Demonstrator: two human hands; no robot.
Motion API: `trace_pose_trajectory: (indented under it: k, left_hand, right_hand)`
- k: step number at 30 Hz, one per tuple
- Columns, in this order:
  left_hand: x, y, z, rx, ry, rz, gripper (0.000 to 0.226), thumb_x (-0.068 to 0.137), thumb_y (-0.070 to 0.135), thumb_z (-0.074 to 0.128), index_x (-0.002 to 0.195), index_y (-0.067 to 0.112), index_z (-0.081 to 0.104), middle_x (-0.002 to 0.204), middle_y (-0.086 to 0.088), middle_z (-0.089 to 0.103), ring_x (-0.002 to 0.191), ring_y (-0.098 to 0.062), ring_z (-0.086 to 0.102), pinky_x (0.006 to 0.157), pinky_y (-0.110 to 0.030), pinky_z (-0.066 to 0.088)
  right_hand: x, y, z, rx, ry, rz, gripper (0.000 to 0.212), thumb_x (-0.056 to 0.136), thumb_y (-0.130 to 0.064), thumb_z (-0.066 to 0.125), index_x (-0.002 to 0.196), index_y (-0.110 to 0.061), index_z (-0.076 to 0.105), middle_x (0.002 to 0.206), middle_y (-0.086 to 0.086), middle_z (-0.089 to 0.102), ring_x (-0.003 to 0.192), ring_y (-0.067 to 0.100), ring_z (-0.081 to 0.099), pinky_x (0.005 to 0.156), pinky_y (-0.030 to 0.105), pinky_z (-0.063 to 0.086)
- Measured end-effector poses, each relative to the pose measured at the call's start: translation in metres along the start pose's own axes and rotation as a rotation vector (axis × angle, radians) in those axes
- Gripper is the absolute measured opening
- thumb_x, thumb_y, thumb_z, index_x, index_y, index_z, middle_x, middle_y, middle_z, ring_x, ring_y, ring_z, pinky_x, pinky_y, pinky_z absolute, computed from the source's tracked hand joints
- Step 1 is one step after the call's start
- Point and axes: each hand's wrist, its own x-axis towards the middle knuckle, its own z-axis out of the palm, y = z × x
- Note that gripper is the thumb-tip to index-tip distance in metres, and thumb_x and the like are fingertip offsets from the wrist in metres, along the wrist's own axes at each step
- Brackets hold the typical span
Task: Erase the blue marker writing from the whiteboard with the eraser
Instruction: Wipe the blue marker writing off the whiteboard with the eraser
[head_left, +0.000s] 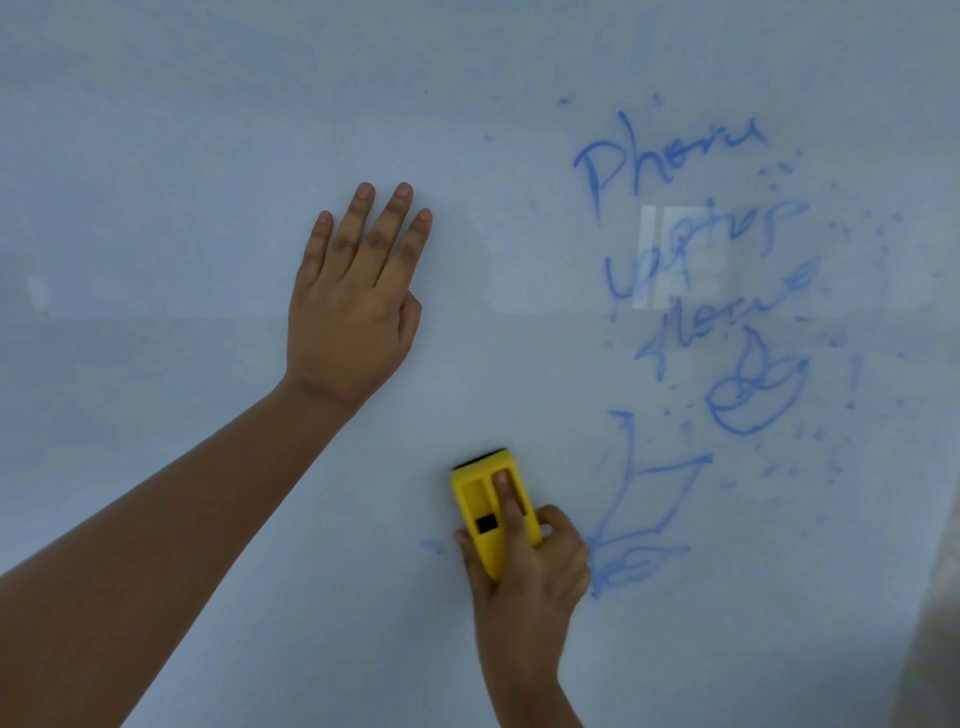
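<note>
The whiteboard (208, 130) fills the view. Blue marker writing (675, 156) and sketches run down its right side, with words on top, a leaf-like doodle (756, 395) in the middle and an angular drawing (654, 499) lower down. My right hand (530, 577) holds a yellow eraser (480, 499) flat against the board, just left of the lowest drawing, index finger lying along its back. My left hand (358, 291) rests flat on the board at centre left, fingers spread upward, holding nothing.
Small blue smudges and specks (831, 457) scatter right of the drawings, and one blue mark (431, 545) sits left of the eraser. A bright window reflection (670, 254) lies over the middle words. A grey edge (935, 623) shows at the lower right.
</note>
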Motion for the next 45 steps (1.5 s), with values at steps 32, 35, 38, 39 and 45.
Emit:
trace_pose_trajectory:
  k: [32,35,38,39,45]
  left_hand:
    - [-0.004,0.002,-0.002,0.007,-0.019,-0.018,0.053,0.085,0.005,0.041,0.139,0.006,0.044,0.145,-0.015,0.041,0.136,-0.035,0.033,0.111,-0.051,0.025]
    - [-0.006,0.002,-0.001,0.000,-0.017,-0.015,0.053,0.086,0.005,0.040,0.138,0.005,0.044,0.146,-0.015,0.041,0.136,-0.035,0.032,0.111,-0.052,0.025]
    - [-0.006,0.002,-0.001,-0.003,-0.015,-0.015,0.053,0.086,0.005,0.040,0.138,0.004,0.044,0.146,-0.016,0.040,0.136,-0.036,0.032,0.110,-0.053,0.026]
    - [-0.007,0.002,-0.001,-0.001,-0.013,-0.019,0.053,0.086,0.005,0.039,0.138,0.004,0.044,0.146,-0.016,0.040,0.136,-0.036,0.032,0.110,-0.053,0.026]
    - [-0.008,0.004,0.000,-0.008,-0.013,-0.034,0.051,0.087,0.005,0.039,0.138,0.004,0.044,0.145,-0.017,0.041,0.136,-0.036,0.032,0.110,-0.053,0.026]
  right_hand:
    - [0.003,0.068,-0.033,-0.069,0.027,0.158,0.060,0.086,-0.068,0.025,0.123,-0.023,0.044,0.093,0.031,0.058,0.069,0.043,0.056,0.061,0.049,0.049]
    - [-0.007,0.062,-0.028,-0.080,-0.050,0.110,0.060,0.087,-0.067,0.026,0.121,-0.023,0.047,0.089,0.030,0.060,0.063,0.042,0.058,0.057,0.046,0.051]
    - [-0.019,0.080,-0.035,-0.098,-0.084,0.083,0.059,0.085,-0.069,0.027,0.117,-0.024,0.047,0.077,0.027,0.061,0.049,0.038,0.056,0.045,0.040,0.048]
    - [-0.019,0.088,-0.038,-0.115,-0.039,0.100,0.060,0.085,-0.069,0.027,0.118,-0.023,0.047,0.076,0.027,0.061,0.048,0.038,0.055,0.044,0.040,0.048]
    - [0.023,0.088,-0.050,-0.172,0.166,0.203,0.057,0.078,-0.047,0.052,0.129,-0.026,0.040,0.098,0.026,0.056,0.071,0.044,0.053,0.060,0.051,0.046]
